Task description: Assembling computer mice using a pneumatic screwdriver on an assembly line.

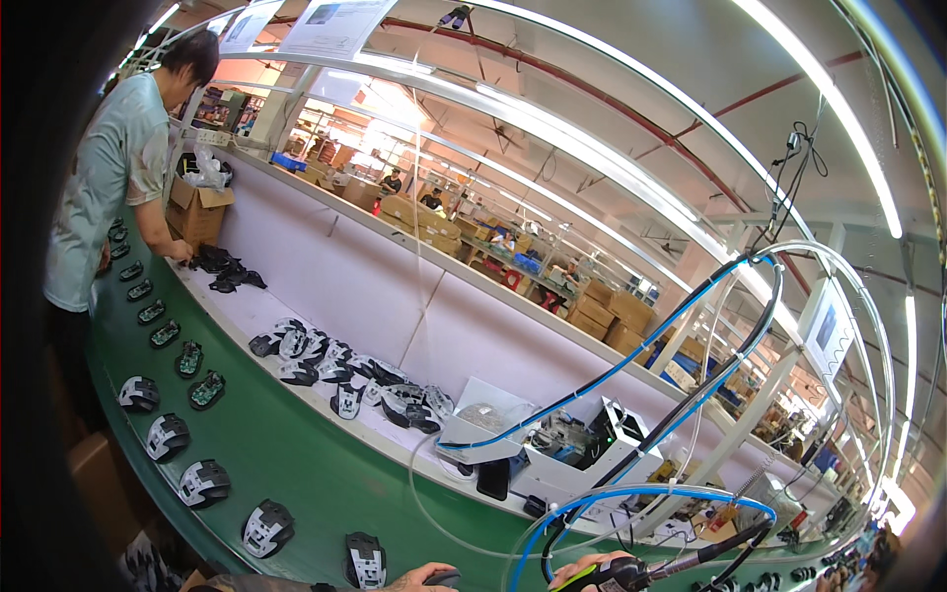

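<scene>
At the lower edge, my left hand (418, 576) is closed on a dark computer mouse (446, 578), only partly in view. Just right of it, my right hand (580, 565) grips a black and green electric screwdriver (614, 574); a dark cable and a blue hose lead from it. The tool's tip is out of sight. Nearest my left hand on the green conveyor belt (335, 493) lies a black and white mouse shell (365, 560). More such shells, among them one mouse shell (267, 529), line the belt toward the far left.
Mouse bases with green circuit boards (207, 391) follow farther along the belt. On the side ledge sit piled mouse shells (395, 395), a white machine (572, 454) and a dark phone-like slab (493, 479). Blue hoses (631, 345) loop overhead. A co-worker (128, 187) reaches toward black parts (227, 268).
</scene>
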Available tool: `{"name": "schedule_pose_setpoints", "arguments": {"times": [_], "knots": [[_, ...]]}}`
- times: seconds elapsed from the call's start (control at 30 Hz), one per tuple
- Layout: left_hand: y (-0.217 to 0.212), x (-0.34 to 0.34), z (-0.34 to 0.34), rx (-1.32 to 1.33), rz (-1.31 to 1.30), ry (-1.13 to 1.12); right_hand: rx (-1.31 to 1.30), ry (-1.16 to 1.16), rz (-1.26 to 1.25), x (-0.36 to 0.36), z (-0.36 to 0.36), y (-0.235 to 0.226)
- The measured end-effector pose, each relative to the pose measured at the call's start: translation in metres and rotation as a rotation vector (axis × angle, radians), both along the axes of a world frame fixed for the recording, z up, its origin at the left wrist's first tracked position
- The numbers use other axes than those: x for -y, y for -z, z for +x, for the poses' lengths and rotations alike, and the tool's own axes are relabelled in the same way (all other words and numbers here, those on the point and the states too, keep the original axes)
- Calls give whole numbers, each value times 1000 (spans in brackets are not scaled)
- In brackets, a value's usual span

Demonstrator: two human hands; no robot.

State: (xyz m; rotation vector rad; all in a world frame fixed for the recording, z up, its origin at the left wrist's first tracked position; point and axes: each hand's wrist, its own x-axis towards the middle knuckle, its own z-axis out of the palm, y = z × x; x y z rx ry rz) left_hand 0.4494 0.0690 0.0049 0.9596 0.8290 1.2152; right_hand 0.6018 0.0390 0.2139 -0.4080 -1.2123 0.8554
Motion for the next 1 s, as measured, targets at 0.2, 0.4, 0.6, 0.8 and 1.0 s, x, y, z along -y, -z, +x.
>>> {"name": "schedule_pose_setpoints", "arguments": {"times": [0.2,0.4,0.6,0.8,1.0], "knots": [[8,-1,3,6,0,-27,-44,7,-1,4,-4,-3],[0,0,0,-5,-24,-14,3,33,3,1,-4,-2],[5,0,1,17,5,-20,12,62,1,3,-5,-2],[-13,5,-7,-6,-76,51,26,10,-11,1,-3,1],[5,-3,-8,-42,-82,66,-14,-21,-18,4,-5,-4]]}}
